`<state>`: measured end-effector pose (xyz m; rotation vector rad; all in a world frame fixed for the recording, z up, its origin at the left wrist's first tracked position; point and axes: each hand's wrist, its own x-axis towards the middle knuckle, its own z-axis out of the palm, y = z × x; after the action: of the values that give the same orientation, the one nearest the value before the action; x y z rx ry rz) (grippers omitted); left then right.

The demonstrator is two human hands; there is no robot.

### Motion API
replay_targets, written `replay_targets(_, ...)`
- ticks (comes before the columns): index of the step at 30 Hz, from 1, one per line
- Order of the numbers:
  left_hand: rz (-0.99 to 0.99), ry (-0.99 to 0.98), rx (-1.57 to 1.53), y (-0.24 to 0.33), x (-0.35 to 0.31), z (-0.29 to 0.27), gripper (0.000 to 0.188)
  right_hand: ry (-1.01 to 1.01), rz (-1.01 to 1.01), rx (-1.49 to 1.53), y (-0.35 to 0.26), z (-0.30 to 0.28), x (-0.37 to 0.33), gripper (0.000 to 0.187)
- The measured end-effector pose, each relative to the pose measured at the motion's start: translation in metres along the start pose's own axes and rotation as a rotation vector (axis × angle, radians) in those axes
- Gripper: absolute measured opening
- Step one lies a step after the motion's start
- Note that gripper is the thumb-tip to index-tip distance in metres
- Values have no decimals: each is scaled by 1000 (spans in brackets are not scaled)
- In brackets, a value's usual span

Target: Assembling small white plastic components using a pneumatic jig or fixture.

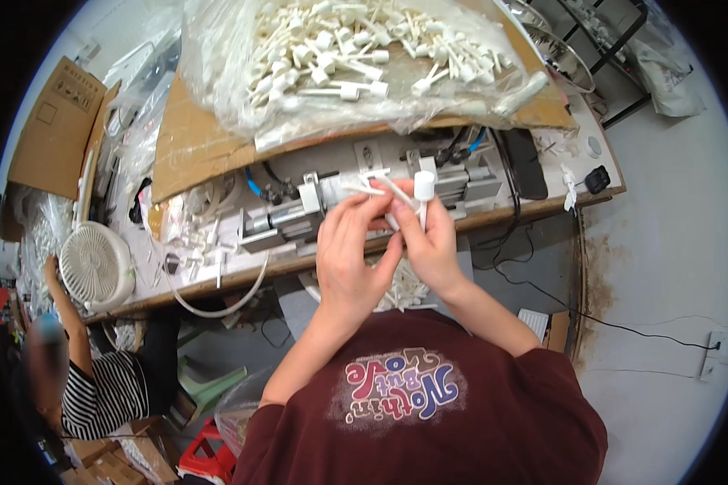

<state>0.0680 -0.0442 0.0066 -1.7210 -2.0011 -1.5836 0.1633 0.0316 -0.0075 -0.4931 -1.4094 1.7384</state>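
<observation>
My right hand (433, 250) is closed around a white plastic rod with a cylindrical head (424, 186), the head standing up above the fingers. Close beside it, my left hand (349, 255) pinches thin white plastic sticks (366, 189) that reach toward the right fingers. The fingertips of both hands nearly meet, so where the pieces touch is hidden. Just behind the hands, a metal clamping fixture (299, 212) with cylinders is mounted along the bench edge.
Many white rods with round heads (323, 61) lie in clear plastic on cardboard (210, 149) across the bench. A white fan (97, 265) stands at the left, near a co-worker in a striped top (105, 392). More white pieces (404, 287) lie below my hands. Black cables (514, 194) hang at the right.
</observation>
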Motion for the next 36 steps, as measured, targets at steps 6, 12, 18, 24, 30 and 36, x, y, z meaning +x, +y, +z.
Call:
replay_targets(6,35,-42,11,2,-3,-4,43,40,-2,-163,0,-4,-5,24)
replay_targets(12,-37,-103,-31,-6,-16,-8,42,153,-46,-130,17,-21,-4,24)
replay_targets(18,-125,-178,-20,-25,-36,4,41,147,45,-79,10,-40,-8,29)
replay_targets(24,118,-285,281,-44,-37,13,33,143,110,-58,7,-38,-13,30)
replay_targets(30,189,-238,409,-38,-35,15,26,130,144,-40,6,-38,-15,32)
replay_targets(36,156,-315,433,-40,-35,10,27,106,182,-22,5,-35,-18,34)
